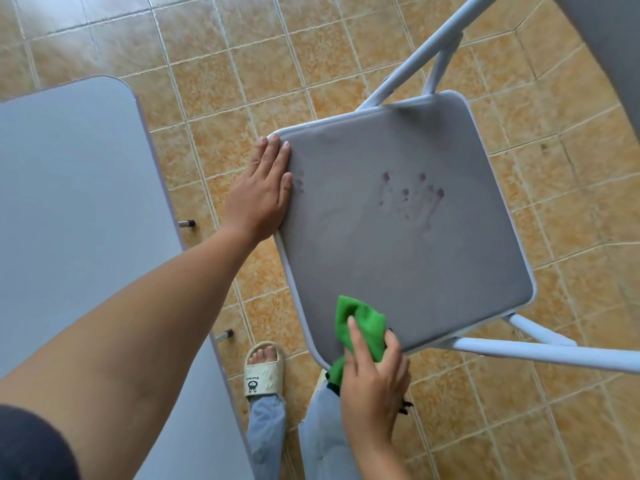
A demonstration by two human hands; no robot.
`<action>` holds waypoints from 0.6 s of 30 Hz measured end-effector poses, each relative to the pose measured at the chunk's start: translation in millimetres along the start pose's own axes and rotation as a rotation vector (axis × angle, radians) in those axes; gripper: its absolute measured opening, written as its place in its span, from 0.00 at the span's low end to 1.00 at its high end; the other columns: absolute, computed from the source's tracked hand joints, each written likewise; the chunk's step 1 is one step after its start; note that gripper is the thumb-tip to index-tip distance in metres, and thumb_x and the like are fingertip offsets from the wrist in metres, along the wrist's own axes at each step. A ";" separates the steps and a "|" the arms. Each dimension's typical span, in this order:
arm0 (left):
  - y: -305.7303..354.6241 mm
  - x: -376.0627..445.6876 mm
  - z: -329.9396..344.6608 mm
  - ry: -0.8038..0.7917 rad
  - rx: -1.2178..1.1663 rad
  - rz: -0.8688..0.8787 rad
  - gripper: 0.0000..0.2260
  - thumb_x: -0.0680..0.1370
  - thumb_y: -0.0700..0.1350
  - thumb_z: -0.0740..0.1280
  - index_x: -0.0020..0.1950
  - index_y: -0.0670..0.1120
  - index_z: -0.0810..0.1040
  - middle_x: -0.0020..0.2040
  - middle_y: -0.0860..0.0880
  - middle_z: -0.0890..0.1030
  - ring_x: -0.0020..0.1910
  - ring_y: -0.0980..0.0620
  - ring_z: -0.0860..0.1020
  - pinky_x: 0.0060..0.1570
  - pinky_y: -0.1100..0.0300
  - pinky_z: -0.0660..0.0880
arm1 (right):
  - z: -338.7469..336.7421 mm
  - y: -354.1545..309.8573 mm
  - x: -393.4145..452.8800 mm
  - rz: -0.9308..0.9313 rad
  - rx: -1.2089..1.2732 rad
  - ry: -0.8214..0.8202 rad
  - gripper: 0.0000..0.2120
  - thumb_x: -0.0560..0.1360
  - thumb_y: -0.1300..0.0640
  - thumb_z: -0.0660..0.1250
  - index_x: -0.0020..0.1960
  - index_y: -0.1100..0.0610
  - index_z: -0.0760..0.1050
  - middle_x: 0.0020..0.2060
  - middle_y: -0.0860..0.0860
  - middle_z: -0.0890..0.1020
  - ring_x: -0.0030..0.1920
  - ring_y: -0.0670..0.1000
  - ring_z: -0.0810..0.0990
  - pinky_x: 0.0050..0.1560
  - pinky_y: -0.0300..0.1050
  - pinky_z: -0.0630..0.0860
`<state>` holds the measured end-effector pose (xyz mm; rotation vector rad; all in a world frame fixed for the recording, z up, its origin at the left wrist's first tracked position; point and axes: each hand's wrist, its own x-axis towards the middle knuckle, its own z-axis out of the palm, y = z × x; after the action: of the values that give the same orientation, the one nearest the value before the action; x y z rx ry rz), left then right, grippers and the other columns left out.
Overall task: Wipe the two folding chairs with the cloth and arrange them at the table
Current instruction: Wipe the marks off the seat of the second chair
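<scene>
One chair in view: folding chair (pixel 398 237) stands open on the tiled floor (pixel 242 64), just beside the grey tabletop (pixel 69 202); a second chair cannot be confirmed, though a grey panel at the upper right corner may belong to one.
Seat condition: grey padded seat carries purplish spots and smears near its middle and by the left edge; these are not yet wiped.
Left hand: left hand (pixel 261 195) lies flat and spread on the seat's left edge, fingers extended, clamped on nothing; judged to be steadying the chair.
Right hand: right hand (pixel 372 379) is closed round the green cloth (pixel 360 323) and presses it to the seat's near corner.
Cloth handling: soft, limp and bunched; likely to conform to the seat under palm pressure and best kept wadded in the fist.
Chair handling: white tubular frame (pixel 540 355) looks stiff and light; the padded seat probably yields slightly; the hinged build may shift or fold if pushed off-centre.
Where to hold: seat rim or frame tubes for steadying and carrying, well clear of the leg hinges.
Risk: chair could skate on the smooth tiles.
</scene>
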<state>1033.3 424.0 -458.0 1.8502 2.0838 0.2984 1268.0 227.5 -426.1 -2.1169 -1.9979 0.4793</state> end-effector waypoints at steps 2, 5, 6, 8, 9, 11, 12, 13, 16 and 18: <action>0.8 0.3 -0.4 -0.009 -0.005 -0.010 0.23 0.85 0.50 0.48 0.79 0.44 0.53 0.79 0.47 0.51 0.78 0.50 0.46 0.74 0.59 0.48 | 7.6 -15.7 7.4 -0.107 0.013 -0.033 0.28 0.64 0.61 0.79 0.62 0.43 0.78 0.54 0.58 0.78 0.46 0.58 0.75 0.44 0.53 0.75; 1.3 0.9 -0.6 -0.009 -0.017 -0.024 0.23 0.85 0.50 0.48 0.79 0.44 0.53 0.79 0.47 0.51 0.78 0.51 0.46 0.73 0.60 0.48 | 14.2 -40.5 54.8 -0.169 0.072 0.018 0.24 0.68 0.59 0.76 0.60 0.42 0.79 0.54 0.58 0.79 0.44 0.59 0.77 0.43 0.51 0.74; -0.2 0.2 -0.9 -0.008 -0.019 -0.025 0.23 0.85 0.50 0.48 0.79 0.44 0.53 0.79 0.47 0.51 0.78 0.51 0.46 0.74 0.60 0.47 | 14.0 -44.7 71.1 -0.184 0.082 0.016 0.23 0.68 0.59 0.74 0.60 0.42 0.79 0.54 0.57 0.79 0.44 0.60 0.76 0.43 0.51 0.74; -2.3 -3.5 0.2 -0.009 -0.010 -0.022 0.24 0.85 0.51 0.48 0.79 0.44 0.53 0.79 0.47 0.51 0.78 0.51 0.46 0.74 0.59 0.46 | 11.0 -38.0 103.2 -0.193 0.052 0.041 0.23 0.69 0.59 0.73 0.60 0.42 0.79 0.54 0.58 0.79 0.44 0.61 0.76 0.44 0.51 0.74; -1.9 -6.4 0.6 -0.012 -0.007 -0.026 0.24 0.85 0.51 0.48 0.79 0.44 0.52 0.80 0.47 0.50 0.78 0.51 0.46 0.74 0.60 0.46 | 8.1 -27.8 117.9 -0.153 0.028 0.078 0.23 0.68 0.59 0.73 0.60 0.43 0.79 0.54 0.59 0.79 0.45 0.62 0.77 0.44 0.52 0.74; 2.8 -14.2 0.9 -0.019 -0.017 -0.061 0.24 0.84 0.52 0.46 0.79 0.45 0.51 0.80 0.48 0.49 0.78 0.52 0.44 0.72 0.61 0.45 | 1.4 1.6 133.9 0.055 0.047 0.168 0.21 0.70 0.60 0.72 0.61 0.46 0.79 0.56 0.61 0.78 0.49 0.65 0.76 0.49 0.53 0.73; 6.4 -18.4 1.6 -0.021 -0.029 -0.088 0.24 0.84 0.52 0.46 0.79 0.46 0.50 0.80 0.49 0.48 0.78 0.53 0.44 0.72 0.62 0.44 | -2.4 15.2 130.8 0.178 0.086 0.199 0.20 0.71 0.61 0.72 0.61 0.47 0.79 0.57 0.62 0.77 0.52 0.66 0.76 0.52 0.54 0.71; 10.3 -20.2 0.3 -0.017 -0.041 -0.116 0.24 0.84 0.52 0.46 0.79 0.46 0.50 0.80 0.49 0.48 0.78 0.54 0.43 0.71 0.63 0.44 | -6.8 22.9 121.8 0.274 0.118 0.211 0.19 0.72 0.61 0.71 0.62 0.49 0.79 0.58 0.63 0.76 0.54 0.67 0.75 0.56 0.54 0.69; 20.6 -23.4 -0.4 -0.027 -0.041 -0.165 0.25 0.84 0.53 0.45 0.79 0.46 0.48 0.80 0.49 0.46 0.78 0.53 0.42 0.72 0.61 0.44 | -8.9 11.1 74.9 0.309 0.117 0.151 0.20 0.71 0.63 0.73 0.61 0.50 0.80 0.59 0.63 0.75 0.54 0.68 0.75 0.56 0.57 0.70; 24.5 -26.7 1.3 -0.041 -0.021 -0.169 0.25 0.84 0.54 0.45 0.79 0.45 0.47 0.80 0.48 0.45 0.78 0.52 0.42 0.75 0.57 0.44 | -1.0 -8.6 72.1 0.237 0.131 0.117 0.20 0.70 0.63 0.74 0.60 0.50 0.81 0.58 0.63 0.76 0.52 0.67 0.75 0.54 0.57 0.72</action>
<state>1058.8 400.7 -447.1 1.6421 2.1831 0.2366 1263.1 299.9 -429.5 -2.2535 -1.6171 0.4952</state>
